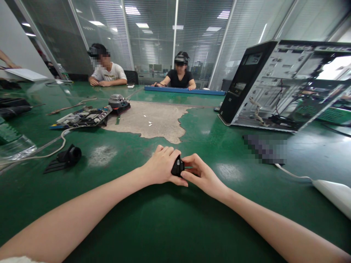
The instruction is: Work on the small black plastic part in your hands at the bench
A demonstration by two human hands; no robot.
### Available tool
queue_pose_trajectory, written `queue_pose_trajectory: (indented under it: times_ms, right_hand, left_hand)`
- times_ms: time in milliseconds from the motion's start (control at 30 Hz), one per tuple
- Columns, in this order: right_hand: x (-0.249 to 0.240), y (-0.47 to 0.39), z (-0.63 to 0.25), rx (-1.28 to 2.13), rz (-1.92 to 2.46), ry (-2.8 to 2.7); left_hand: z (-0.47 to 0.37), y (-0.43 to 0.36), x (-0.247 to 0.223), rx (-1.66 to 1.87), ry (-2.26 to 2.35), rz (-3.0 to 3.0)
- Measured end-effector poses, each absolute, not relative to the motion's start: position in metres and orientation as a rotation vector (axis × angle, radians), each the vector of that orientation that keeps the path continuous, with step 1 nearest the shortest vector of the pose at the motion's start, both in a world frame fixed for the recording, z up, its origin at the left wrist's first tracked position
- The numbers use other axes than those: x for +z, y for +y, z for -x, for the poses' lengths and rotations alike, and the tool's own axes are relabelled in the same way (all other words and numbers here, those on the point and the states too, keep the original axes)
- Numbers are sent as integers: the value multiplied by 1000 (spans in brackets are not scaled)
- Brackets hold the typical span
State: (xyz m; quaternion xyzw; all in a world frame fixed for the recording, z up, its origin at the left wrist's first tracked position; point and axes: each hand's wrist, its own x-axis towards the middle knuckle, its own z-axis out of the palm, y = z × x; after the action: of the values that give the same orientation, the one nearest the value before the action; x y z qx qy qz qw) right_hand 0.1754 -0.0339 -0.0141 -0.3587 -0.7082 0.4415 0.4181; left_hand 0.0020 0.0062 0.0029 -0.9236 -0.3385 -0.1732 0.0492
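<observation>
A small black object (178,167) with a little pale label is held just over the green table, and its exact kind does not show. My left hand (162,166) is wrapped around its left side, with the back of the hand upward and the thumb below. From the right, the fingertips and thumb of my right hand (200,172) close on the object's near right edge. Much of the black object is hidden by the left palm and fingers.
An open computer case (253,87) stands at right. A circuit board (82,117), a heatsink fan (118,102) and a black round part (71,155) lie left. A white power bank-like item (333,193) sits far right. Two people sit opposite, behind a blue bar (185,90).
</observation>
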Motion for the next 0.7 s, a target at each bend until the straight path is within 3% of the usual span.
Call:
queue_pose_trajectory:
  times_ms: [700]
  right_hand:
    - [-14, -34, -174, 907, 962, -1932]
  left_hand:
    - [2, 8, -9, -787, -1032, 2837]
